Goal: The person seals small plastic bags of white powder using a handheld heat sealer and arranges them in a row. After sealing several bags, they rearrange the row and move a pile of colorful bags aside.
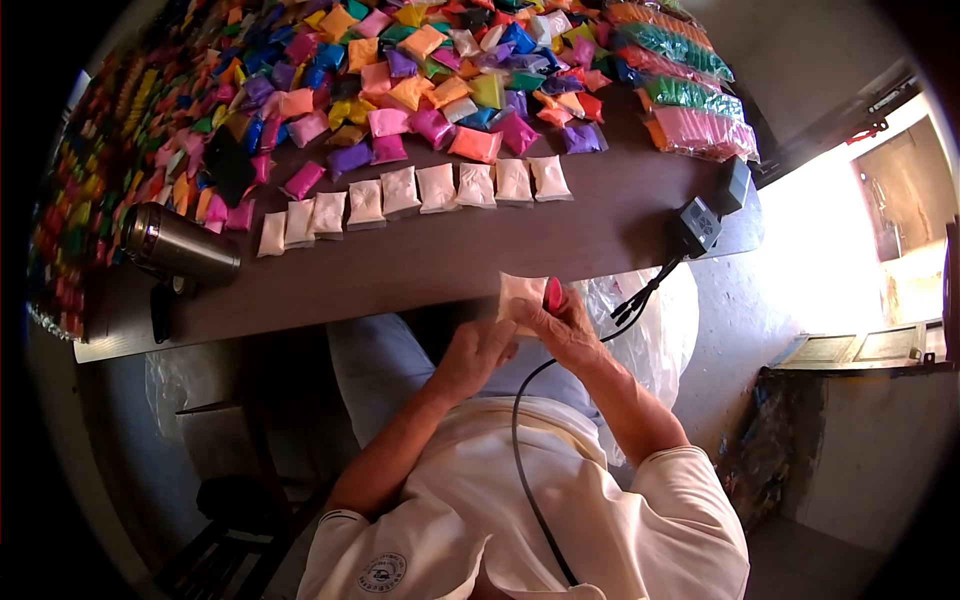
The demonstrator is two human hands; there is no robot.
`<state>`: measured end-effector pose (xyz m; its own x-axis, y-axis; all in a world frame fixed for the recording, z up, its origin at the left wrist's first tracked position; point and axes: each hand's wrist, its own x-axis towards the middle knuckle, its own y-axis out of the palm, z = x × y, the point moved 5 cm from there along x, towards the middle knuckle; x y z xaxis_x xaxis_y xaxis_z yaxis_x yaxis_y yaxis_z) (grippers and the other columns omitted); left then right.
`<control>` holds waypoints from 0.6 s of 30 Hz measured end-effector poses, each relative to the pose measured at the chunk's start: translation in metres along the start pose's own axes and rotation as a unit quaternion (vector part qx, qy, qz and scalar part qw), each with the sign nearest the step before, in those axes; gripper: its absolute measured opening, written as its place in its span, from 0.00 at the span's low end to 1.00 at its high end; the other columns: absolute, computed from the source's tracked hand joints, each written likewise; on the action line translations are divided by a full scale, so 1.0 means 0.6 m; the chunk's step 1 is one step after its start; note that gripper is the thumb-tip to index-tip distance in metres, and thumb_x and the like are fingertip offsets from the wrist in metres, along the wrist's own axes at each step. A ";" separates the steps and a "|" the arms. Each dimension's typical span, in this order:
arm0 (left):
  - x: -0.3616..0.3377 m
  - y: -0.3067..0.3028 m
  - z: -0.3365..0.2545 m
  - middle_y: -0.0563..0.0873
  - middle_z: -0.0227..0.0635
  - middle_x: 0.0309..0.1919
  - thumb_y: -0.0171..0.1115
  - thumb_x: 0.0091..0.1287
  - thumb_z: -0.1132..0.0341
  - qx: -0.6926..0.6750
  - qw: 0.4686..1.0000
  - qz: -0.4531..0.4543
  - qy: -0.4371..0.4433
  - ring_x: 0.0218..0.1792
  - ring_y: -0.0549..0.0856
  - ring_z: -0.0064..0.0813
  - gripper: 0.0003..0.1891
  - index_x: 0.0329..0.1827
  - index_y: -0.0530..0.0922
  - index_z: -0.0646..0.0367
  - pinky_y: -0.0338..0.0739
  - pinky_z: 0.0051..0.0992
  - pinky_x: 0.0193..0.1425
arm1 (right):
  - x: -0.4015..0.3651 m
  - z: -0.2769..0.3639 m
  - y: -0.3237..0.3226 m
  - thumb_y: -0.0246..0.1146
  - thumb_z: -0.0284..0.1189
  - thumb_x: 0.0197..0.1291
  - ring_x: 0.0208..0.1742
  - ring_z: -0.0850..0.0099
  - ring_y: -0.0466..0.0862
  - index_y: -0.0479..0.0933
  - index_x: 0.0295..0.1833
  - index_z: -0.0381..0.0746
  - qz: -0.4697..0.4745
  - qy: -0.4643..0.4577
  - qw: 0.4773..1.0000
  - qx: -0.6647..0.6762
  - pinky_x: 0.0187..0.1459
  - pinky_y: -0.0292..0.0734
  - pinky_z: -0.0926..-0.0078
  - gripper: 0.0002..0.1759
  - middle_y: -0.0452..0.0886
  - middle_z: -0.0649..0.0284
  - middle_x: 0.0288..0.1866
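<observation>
A pale peach packet (517, 293) is held up over my lap, just off the table's front edge. My right hand (566, 327) is closed round its right side, thumb across the front. A small red object (553, 293) shows between the fingers of that hand; its kind is hard to make out. My left hand (477, 354) is closed at the packet's lower left corner, its fingertips against it and partly hidden. Beyond them, several similar pale packets (437, 188) lie side by side in a row on the brown table (390, 268).
Loose colourful packets (420, 95) are heaped across the back and left. Bundled packets (700, 130) lie at the back right. A steel flask (190, 243) lies at the left. Grey box-like devices (699, 226) with a black cable (517, 430) sit by the right edge.
</observation>
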<state>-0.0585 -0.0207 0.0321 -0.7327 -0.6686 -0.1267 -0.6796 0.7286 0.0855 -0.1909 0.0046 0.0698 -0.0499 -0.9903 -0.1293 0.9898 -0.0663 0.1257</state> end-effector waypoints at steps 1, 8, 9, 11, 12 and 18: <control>0.001 0.001 0.000 0.73 0.26 0.20 0.47 0.74 0.48 0.001 1.000 0.002 -0.001 0.23 0.70 0.15 0.24 0.31 0.75 0.61 0.66 0.19 0.27 | -0.002 0.010 0.004 0.59 0.37 0.66 0.34 0.77 0.81 0.75 0.42 0.32 0.003 0.004 1.000 0.019 0.34 0.80 0.78 0.16 0.81 0.63 0.33; -0.001 -0.008 -0.029 0.73 0.26 0.20 0.47 0.74 0.48 -0.017 1.000 -0.025 0.002 0.22 0.69 0.15 0.24 0.29 0.73 0.60 0.65 0.19 0.26 | 0.003 0.009 0.002 0.57 0.36 0.68 0.36 0.81 0.78 0.76 0.43 0.32 0.011 -0.019 1.000 0.007 0.38 0.77 0.78 0.16 0.81 0.66 0.33; 0.000 -0.009 -0.030 0.73 0.26 0.20 0.47 0.74 0.49 -0.030 0.999 -0.028 -0.004 0.22 0.69 0.15 0.23 0.29 0.73 0.60 0.65 0.19 0.26 | 0.002 0.012 0.004 0.57 0.36 0.68 0.36 0.81 0.78 0.76 0.43 0.32 0.013 -0.019 1.000 0.007 0.38 0.77 0.78 0.16 0.81 0.66 0.33; 0.000 -0.009 -0.025 0.72 0.25 0.19 0.48 0.74 0.49 -0.041 0.999 -0.030 -0.011 0.22 0.69 0.15 0.23 0.28 0.73 0.60 0.65 0.19 0.26 | 0.000 0.020 0.001 0.57 0.36 0.68 0.37 0.81 0.77 0.76 0.43 0.31 -0.014 -0.006 1.000 -0.021 0.40 0.76 0.78 0.16 0.80 0.66 0.33; 0.000 -0.006 -0.017 0.72 0.25 0.19 0.48 0.74 0.49 -0.034 0.999 -0.033 -0.010 0.22 0.69 0.15 0.23 0.27 0.72 0.59 0.65 0.19 0.26 | -0.001 0.017 -0.001 0.57 0.36 0.68 0.37 0.81 0.77 0.76 0.43 0.31 -0.016 -0.006 1.000 -0.021 0.40 0.76 0.78 0.16 0.80 0.66 0.33; 0.001 0.002 -0.016 0.72 0.27 0.17 0.49 0.73 0.53 -0.012 1.000 -0.026 0.003 0.21 0.69 0.17 0.23 0.23 0.71 0.61 0.65 0.22 0.26 | 0.000 0.012 -0.004 0.57 0.36 0.68 0.35 0.81 0.77 0.76 0.41 0.31 -0.052 -0.001 0.998 -0.039 0.35 0.76 0.79 0.16 0.80 0.66 0.33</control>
<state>-0.0600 -0.0217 0.0419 -0.6966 -0.7065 -0.1248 -0.7173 0.6891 0.1027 -0.1943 0.0038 0.0764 -0.1524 -0.9790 -0.1351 0.9868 -0.1583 0.0343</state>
